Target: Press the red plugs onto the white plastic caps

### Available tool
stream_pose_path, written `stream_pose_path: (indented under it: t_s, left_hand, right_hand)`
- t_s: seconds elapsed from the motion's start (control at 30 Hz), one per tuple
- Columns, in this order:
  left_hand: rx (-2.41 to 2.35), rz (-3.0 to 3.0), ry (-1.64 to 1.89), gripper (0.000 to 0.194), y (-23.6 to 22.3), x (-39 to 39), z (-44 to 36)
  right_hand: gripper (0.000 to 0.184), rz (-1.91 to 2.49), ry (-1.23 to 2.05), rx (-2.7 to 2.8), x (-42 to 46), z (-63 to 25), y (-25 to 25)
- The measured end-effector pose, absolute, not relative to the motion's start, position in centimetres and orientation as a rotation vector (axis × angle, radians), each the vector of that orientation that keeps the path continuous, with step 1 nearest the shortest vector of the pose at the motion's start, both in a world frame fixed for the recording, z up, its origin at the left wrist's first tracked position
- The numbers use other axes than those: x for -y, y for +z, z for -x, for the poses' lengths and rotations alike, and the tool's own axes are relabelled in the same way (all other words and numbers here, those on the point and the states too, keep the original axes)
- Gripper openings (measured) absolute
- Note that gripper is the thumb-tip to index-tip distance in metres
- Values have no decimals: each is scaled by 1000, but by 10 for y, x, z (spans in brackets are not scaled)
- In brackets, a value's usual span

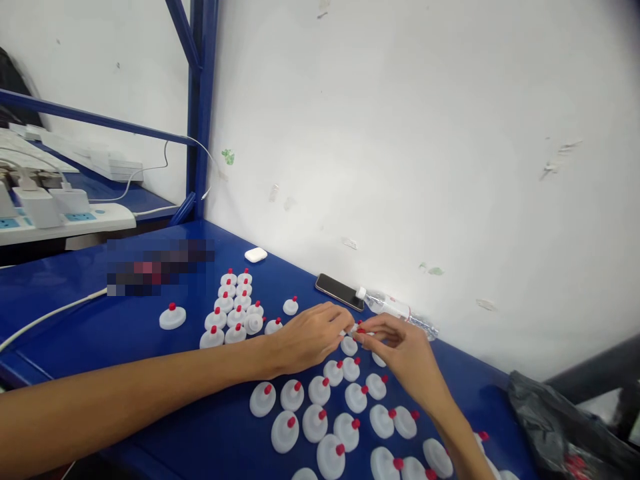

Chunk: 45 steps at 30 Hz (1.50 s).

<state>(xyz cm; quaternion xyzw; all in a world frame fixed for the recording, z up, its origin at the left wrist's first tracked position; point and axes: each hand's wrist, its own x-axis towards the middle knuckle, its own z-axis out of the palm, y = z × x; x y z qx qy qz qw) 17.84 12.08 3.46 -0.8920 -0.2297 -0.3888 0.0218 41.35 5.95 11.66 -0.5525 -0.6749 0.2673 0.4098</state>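
Note:
My left hand reaches in from the left, its fingers closed around a white round bottle cap that is mostly hidden. From the right, my right hand pinches the small red tip of that cap with thumb and forefinger. The fingertips of both hands nearly meet above the blue table. Below and in front of them stand several white caps with red tips. Just under the hands lies another white cap.
More red-tipped caps stand in rows at left, with one lone cap farther left. Along the wall lie a white earphone case, a phone and a plastic bottle. A black plastic bag sits at right; a power strip at left.

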Motion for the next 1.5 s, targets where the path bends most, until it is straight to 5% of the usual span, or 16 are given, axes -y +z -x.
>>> stream_pose_path:
  t_s: [0.67, 0.87, 1.03, 1.5]
  left_hand:
    - [540, 2603, -1303, 22, 44, -119, -172]
    - [393, 2478, -1372, 18, 48, -116, -169]
    - [328, 2384, -1424, 13, 51, -112, -168]
    - [263, 2423, -1422, 7, 56, -105, -167]
  right_hand:
    - [41, 1318, 825, 1682, -51, -405, 123]
    - [76, 1153, 1066, 1654, -46, -403, 122]
    - [58, 1014, 1350, 1654, -45, -397, 115]
    - [37, 1088, 1208, 1656, -42, -391, 113]
